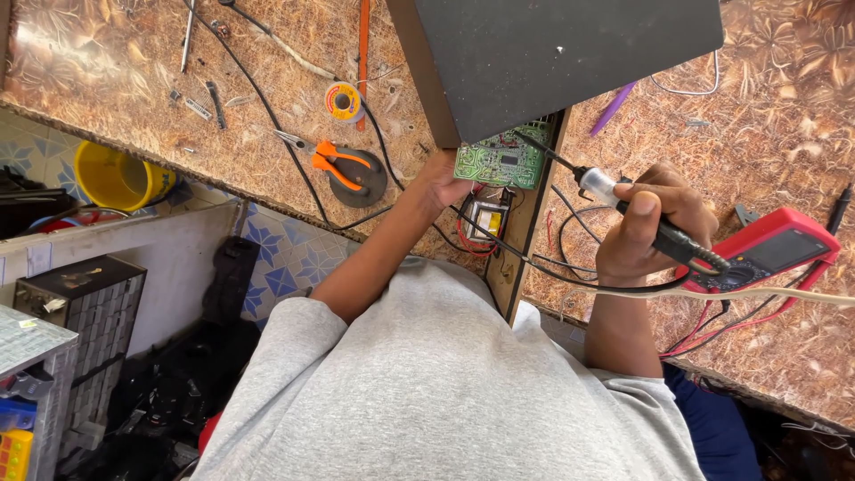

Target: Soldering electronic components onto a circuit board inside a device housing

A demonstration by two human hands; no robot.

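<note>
Soldering iron (655,227): the right hand (650,233) is wrapped around its dark handle in a pen-like grip, fingers closed snugly, with the thin metal tip reaching forward and left of the knuckles to the green circuit board (500,160). The iron looks light and stiff, and its tip and clear collar are probably hot, so the dark handle behind the collar is the safe place to hold; its black cord (570,276) trails back under the wrist and may tug if it snags.

The left hand (443,185) sits just left of the board, pressed against its near edge; its fingers are partly hidden, so I cannot tell whether they pinch the board or only steady it. The board looks thin, rigid and fragile, best held by its edges. It hangs out of an open dark case (552,62) beyond both hands, and a small yellow-faced component (487,220) with red wires shows in the opening below the board.

Just right of the right hand lies a red multimeter (773,249), touching or nearly touching the iron's rear end. Farther left of the left hand are orange-handled pliers (325,158) resting on a round dark stand (363,178), then a solder spool (343,101). Far off to the left, below the bench (107,89), stands a yellow bucket (120,176); its contents are not visible.
</note>
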